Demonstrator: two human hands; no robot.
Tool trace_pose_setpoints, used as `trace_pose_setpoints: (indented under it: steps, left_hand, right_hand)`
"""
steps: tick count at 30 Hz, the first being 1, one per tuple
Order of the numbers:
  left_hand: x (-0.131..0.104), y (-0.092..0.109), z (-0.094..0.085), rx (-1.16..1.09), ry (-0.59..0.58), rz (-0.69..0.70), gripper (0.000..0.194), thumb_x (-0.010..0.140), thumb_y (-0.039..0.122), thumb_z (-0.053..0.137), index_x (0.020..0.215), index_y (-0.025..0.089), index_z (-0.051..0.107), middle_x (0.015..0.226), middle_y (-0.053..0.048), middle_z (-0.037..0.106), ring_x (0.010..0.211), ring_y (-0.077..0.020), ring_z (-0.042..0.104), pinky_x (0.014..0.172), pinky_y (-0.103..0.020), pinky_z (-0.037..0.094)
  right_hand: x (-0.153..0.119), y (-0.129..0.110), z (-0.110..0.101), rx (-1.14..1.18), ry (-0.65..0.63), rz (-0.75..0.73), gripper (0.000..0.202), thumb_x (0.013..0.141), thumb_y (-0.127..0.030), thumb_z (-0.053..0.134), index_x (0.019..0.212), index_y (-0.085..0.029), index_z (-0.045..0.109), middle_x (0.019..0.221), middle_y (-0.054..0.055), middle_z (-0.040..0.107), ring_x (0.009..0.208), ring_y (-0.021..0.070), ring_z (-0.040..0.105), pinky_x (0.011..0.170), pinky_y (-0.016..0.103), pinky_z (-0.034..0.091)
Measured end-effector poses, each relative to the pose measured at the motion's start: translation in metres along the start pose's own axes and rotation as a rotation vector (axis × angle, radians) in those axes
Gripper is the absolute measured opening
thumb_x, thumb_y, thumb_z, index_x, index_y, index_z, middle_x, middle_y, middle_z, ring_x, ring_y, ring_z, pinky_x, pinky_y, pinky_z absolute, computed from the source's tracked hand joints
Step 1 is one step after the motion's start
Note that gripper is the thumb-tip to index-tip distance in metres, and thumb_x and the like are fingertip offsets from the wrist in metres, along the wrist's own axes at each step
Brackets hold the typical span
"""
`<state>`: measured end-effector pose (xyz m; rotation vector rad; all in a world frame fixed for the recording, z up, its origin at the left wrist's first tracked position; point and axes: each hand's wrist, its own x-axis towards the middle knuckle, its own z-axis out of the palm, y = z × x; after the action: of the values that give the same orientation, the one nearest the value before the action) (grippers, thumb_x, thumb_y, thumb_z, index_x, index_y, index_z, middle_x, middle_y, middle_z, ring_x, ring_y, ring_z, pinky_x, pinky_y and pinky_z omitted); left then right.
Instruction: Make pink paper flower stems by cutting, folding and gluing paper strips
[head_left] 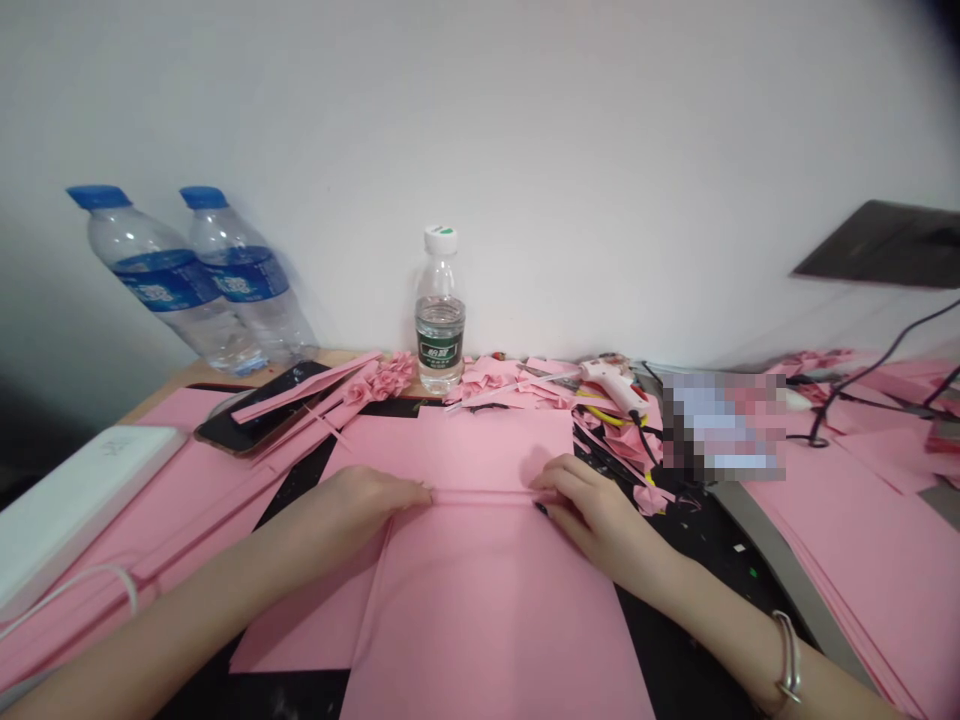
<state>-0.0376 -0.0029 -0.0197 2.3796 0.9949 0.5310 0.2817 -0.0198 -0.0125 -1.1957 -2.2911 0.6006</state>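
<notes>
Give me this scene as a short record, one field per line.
Pink sheet: a fold runs crosswise
Left hand: at the fold's left end
Right hand: at the fold's right end
White-capped bottle: beyond the sheet, upright
Blue-capped bottles: two, at left
Glue gun: beyond the right hand, among pink scraps

A sheet of paper (pixel 487 610) lies on the tabletop (pixel 176 387) between the left hand (pixel 367 495) and the right hand (pixel 589 505), a lone bottle (pixel 440 325) behind it near the wall (pixel 525 150). At back left, paired bottles (pixel 165 285) stand behind a phone (pixel 251 428) crossed by a paper strip (pixel 307 385); at back right, a glue gun (pixel 613 385) rests among paper scraps (pixel 487 378), with a paper stack (pixel 885 545) farther right.
</notes>
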Motion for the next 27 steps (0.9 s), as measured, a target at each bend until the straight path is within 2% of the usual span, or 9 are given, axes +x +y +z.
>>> trace_pose_setpoints:
  steps: [3, 6, 8, 11, 13, 16, 22, 25, 27]
  left_hand:
    - [0.002, -0.003, 0.001, -0.066, -0.022, -0.108, 0.030, 0.091, 0.015, 0.051, 0.106, 0.025, 0.075, 0.110, -0.002, 0.077, 0.096, -0.0216, 0.074, 0.087, -0.033, 0.059]
    - [0.002, -0.004, 0.002, -0.210, 0.016, -0.229, 0.027, 0.088, 0.017, 0.057, 0.107, 0.024, 0.074, 0.107, -0.003, 0.077, 0.092, -0.0211, 0.075, 0.083, -0.031, 0.061]
    - [0.001, -0.005, 0.004, -0.227, 0.046, -0.257, 0.027, 0.086, 0.017, 0.059, 0.107, 0.024, 0.074, 0.109, -0.004, 0.077, 0.093, -0.0214, 0.074, 0.083, -0.031, 0.061]
    - [-0.001, -0.004, 0.005, -0.120, 0.069, -0.186, 0.019, 0.088, 0.019, 0.059, 0.090, 0.024, 0.077, 0.115, -0.005, 0.075, 0.101, -0.0225, 0.072, 0.088, -0.033, 0.059]
    - [-0.003, -0.003, 0.006, -0.069, 0.071, -0.125, 0.024, 0.091, 0.019, 0.055, 0.084, 0.024, 0.078, 0.117, -0.006, 0.074, 0.102, -0.0219, 0.072, 0.090, -0.034, 0.058]
    - [-0.008, -0.003, 0.009, -0.022, 0.068, -0.074, 0.031, 0.093, 0.015, 0.048, 0.091, 0.024, 0.078, 0.119, -0.006, 0.073, 0.104, -0.0205, 0.071, 0.092, -0.035, 0.057]
    - [-0.020, -0.006, 0.015, 0.155, 0.047, 0.050, 0.040, 0.094, 0.008, 0.040, 0.106, 0.025, 0.075, 0.130, -0.005, 0.067, 0.126, -0.0210, 0.059, 0.105, -0.040, 0.050]
    - [-0.023, 0.000, 0.015, 0.266, 0.045, 0.136, 0.047, 0.089, 0.000, 0.037, 0.114, 0.022, 0.071, 0.124, -0.005, 0.071, 0.120, -0.0190, 0.063, 0.107, -0.038, 0.048]
    - [-0.021, 0.008, 0.012, 0.344, 0.061, 0.182, 0.043, 0.091, 0.002, 0.038, 0.108, 0.021, 0.072, 0.116, -0.005, 0.074, 0.112, -0.0191, 0.067, 0.108, -0.039, 0.046]
  right_hand:
    - [0.000, 0.001, 0.002, 0.000, -0.010, -0.003, 0.021, 0.089, -0.003, 0.049, 0.088, -0.020, 0.061, 0.094, 0.006, 0.059, 0.083, 0.0174, 0.062, 0.076, 0.029, 0.052]
    - [-0.001, 0.000, 0.002, 0.022, -0.005, 0.011, 0.022, 0.085, 0.001, 0.049, 0.080, -0.020, 0.056, 0.091, 0.005, 0.057, 0.080, 0.0161, 0.060, 0.072, 0.027, 0.050]
    - [-0.001, -0.002, 0.003, 0.031, 0.000, 0.024, 0.024, 0.083, 0.003, 0.049, 0.077, -0.020, 0.052, 0.089, 0.004, 0.055, 0.077, 0.0156, 0.058, 0.069, 0.026, 0.048]
    - [-0.001, -0.003, 0.003, 0.025, 0.013, 0.049, 0.027, 0.079, 0.006, 0.048, 0.074, -0.021, 0.048, 0.086, 0.003, 0.054, 0.074, 0.0156, 0.056, 0.066, 0.026, 0.046]
    - [0.000, -0.004, 0.003, 0.020, 0.014, 0.060, 0.027, 0.078, 0.006, 0.048, 0.074, -0.021, 0.046, 0.085, 0.003, 0.054, 0.074, 0.0160, 0.055, 0.066, 0.026, 0.045]
    - [-0.001, -0.005, 0.003, 0.012, 0.005, 0.066, 0.027, 0.078, 0.005, 0.047, 0.076, -0.021, 0.045, 0.086, 0.003, 0.054, 0.073, 0.0162, 0.054, 0.066, 0.027, 0.045]
    - [-0.006, -0.007, 0.009, -0.069, 0.002, 0.056, 0.023, 0.084, 0.002, 0.046, 0.080, -0.021, 0.048, 0.084, 0.004, 0.054, 0.072, 0.0173, 0.055, 0.065, 0.028, 0.046]
    - [-0.010, -0.009, 0.013, -0.136, 0.009, 0.046, 0.023, 0.089, 0.000, 0.044, 0.078, -0.019, 0.050, 0.083, 0.004, 0.053, 0.070, 0.0172, 0.055, 0.064, 0.028, 0.046]
    - [-0.011, -0.010, 0.012, -0.184, -0.008, 0.033, 0.024, 0.090, 0.000, 0.044, 0.077, -0.018, 0.052, 0.084, 0.005, 0.053, 0.070, 0.0169, 0.056, 0.064, 0.028, 0.046]
